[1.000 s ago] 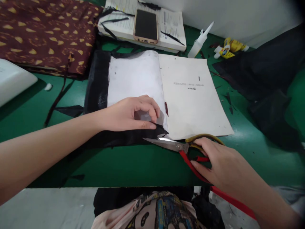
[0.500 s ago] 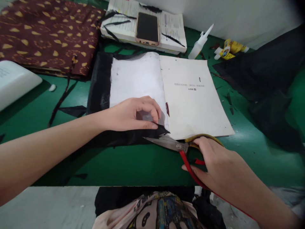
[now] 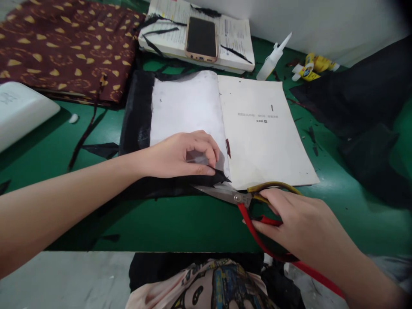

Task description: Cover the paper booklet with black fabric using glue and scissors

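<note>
An open book (image 3: 254,128) lies on the green table, its left cover edged with black fabric (image 3: 137,111). Over the book's lower edge, my left hand (image 3: 193,154) pinches the black fabric flap between thumb and fingers. My right hand (image 3: 289,219) grips a pair of scissors (image 3: 237,198) by its handles, one wrapped in yellow and the other in red. The scissor blades point left and lie at the fabric just below my left thumb, near the book's spine. Part of the blades is hidden against the dark cloth.
Behind the book, a phone (image 3: 201,38) rests on a thick printed book (image 3: 236,34) with black scraps. A white glue bottle (image 3: 270,62), yellow tubes (image 3: 313,68) and black cloth (image 3: 357,90) are at right. A patterned maroon cloth-covered item (image 3: 67,51) and white object (image 3: 22,113) are at left.
The scissors have shifted slightly left, further along the black fabric, and my right hand has turned a little. My left hand keeps its hold; the whole view has shifted slightly.
</note>
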A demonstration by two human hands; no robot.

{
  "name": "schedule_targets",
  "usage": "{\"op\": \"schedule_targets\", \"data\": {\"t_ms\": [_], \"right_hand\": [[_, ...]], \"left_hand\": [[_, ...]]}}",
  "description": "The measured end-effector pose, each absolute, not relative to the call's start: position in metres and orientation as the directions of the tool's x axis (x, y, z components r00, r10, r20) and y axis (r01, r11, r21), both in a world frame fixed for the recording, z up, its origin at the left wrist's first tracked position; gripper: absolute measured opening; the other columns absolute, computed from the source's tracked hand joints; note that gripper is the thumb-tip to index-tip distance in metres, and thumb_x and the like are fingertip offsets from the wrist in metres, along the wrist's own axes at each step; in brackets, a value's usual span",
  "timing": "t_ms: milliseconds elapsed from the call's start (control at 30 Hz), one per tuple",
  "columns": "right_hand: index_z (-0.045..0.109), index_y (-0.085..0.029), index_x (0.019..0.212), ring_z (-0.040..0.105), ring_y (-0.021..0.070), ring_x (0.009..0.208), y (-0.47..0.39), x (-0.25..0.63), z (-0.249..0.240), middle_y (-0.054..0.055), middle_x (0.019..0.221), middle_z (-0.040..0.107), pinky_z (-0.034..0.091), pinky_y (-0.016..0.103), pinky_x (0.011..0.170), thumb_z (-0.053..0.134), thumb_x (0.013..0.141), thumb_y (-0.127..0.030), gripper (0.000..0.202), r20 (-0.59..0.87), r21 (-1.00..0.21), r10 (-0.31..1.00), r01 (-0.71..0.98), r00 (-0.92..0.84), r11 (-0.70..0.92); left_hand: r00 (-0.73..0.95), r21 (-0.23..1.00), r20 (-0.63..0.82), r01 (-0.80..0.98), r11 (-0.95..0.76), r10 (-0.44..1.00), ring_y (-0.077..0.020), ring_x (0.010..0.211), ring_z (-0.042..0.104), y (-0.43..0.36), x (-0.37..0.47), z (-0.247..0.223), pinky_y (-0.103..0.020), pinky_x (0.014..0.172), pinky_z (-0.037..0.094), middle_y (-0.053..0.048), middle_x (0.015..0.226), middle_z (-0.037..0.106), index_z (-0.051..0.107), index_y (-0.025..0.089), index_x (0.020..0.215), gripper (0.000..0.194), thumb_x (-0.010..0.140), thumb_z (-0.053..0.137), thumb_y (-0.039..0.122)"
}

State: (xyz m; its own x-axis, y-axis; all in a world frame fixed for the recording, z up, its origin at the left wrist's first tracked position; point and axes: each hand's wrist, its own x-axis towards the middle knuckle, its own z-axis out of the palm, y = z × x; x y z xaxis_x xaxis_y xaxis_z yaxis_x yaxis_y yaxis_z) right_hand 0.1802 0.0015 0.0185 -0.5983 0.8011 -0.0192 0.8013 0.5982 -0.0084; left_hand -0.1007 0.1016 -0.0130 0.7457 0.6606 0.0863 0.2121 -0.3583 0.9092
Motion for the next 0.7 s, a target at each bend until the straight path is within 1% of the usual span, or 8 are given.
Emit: {"op": "schedule_targets", "data": {"t_ms": [200, 300, 367, 433, 533, 600, 700], "right_hand": [[0.052, -0.021, 0.078, 0.06, 0.0168, 0.056, 0.0029, 0.183, 0.0167, -0.002, 0.062, 0.058, 0.034, 0.029, 0.052, 0.065, 0.083, -0.04, 0.024, 0.006, -0.032, 0.789, 0.788, -0.615, 0.614], [0.052, -0.021, 0.076, 0.058, 0.0163, 0.052, 0.0022, 0.1834, 0.0148, -0.003, 0.058, 0.057, 0.033, 0.03, 0.05, 0.061, 0.087, -0.039, 0.023, 0.014, -0.031, 0.782, 0.782, -0.623, 0.623], [0.054, -0.021, 0.079, 0.058, 0.0169, 0.053, 0.0018, 0.1828, 0.0149, -0.002, 0.06, 0.058, 0.034, 0.03, 0.05, 0.06, 0.088, -0.037, 0.019, 0.008, -0.032, 0.788, 0.788, -0.615, 0.615], [0.055, -0.02, 0.086, 0.06, 0.018, 0.058, 0.0017, 0.1814, 0.0162, 0.0, 0.066, 0.061, 0.036, 0.03, 0.052, 0.061, 0.087, -0.037, 0.018, -0.011, -0.037, 0.803, 0.802, -0.596, 0.596], [0.056, -0.018, 0.096, 0.062, 0.0207, 0.069, 0.0014, 0.1788, 0.019, 0.005, 0.08, 0.065, 0.041, 0.031, 0.057, 0.062, 0.085, -0.042, 0.027, -0.035, -0.05, 0.825, 0.825, -0.565, 0.563], [0.055, -0.017, 0.099, 0.063, 0.0222, 0.075, 0.0007, 0.1772, 0.0206, 0.007, 0.086, 0.064, 0.044, 0.031, 0.061, 0.063, 0.083, -0.046, 0.034, -0.045, -0.058, 0.828, 0.828, -0.56, 0.557], [0.054, -0.017, 0.096, 0.062, 0.0226, 0.072, 0.0001, 0.1743, 0.0231, 0.006, 0.082, 0.062, 0.042, 0.032, 0.058, 0.063, 0.082, -0.049, 0.036, -0.048, -0.012, 0.825, 0.827, -0.562, 0.563]], "left_hand": [[0.742, 0.901, 0.107, 0.209, -0.381, 0.661, -0.0183, 0.1, 0.06, 0.1018, -0.1013, -0.0131, -0.033, 0.088, 0.048, -0.006, 0.101, 0.067, 0.066, 0.019, 0.081, 0.006, 0.083, 0.068, 0.024], [0.737, 0.907, 0.112, 0.198, -0.371, 0.666, -0.0183, 0.099, 0.061, 0.1019, -0.1009, -0.0128, -0.033, 0.086, 0.05, -0.006, 0.1, 0.067, 0.066, 0.019, 0.081, 0.005, 0.083, 0.067, 0.023], [0.734, 0.912, 0.118, 0.186, -0.366, 0.668, -0.0183, 0.099, 0.061, 0.102, -0.1007, -0.0129, -0.032, 0.084, 0.05, -0.006, 0.1, 0.067, 0.065, 0.02, 0.08, 0.005, 0.083, 0.068, 0.023], [0.733, 0.912, 0.125, 0.18, -0.368, 0.668, -0.0179, 0.098, 0.061, 0.1022, -0.1006, -0.0133, -0.031, 0.083, 0.051, -0.006, 0.099, 0.067, 0.066, 0.02, 0.08, 0.005, 0.082, 0.068, 0.023], [0.727, 0.917, 0.134, 0.166, -0.362, 0.673, -0.017, 0.096, 0.062, 0.1025, -0.101, -0.0142, -0.03, 0.083, 0.051, -0.006, 0.099, 0.066, 0.067, 0.019, 0.08, 0.004, 0.082, 0.069, 0.022], [0.719, 0.923, 0.141, 0.153, -0.352, 0.681, -0.0166, 0.096, 0.062, 0.1025, -0.1012, -0.0145, -0.03, 0.084, 0.051, -0.006, 0.098, 0.066, 0.067, 0.019, 0.08, 0.004, 0.081, 0.07, 0.021], [0.707, 0.926, 0.146, 0.147, -0.347, 0.691, -0.0171, 0.096, 0.063, 0.1021, -0.1014, -0.0144, -0.031, 0.086, 0.051, -0.007, 0.099, 0.066, 0.068, 0.019, 0.079, 0.004, 0.08, 0.071, 0.022]]}}
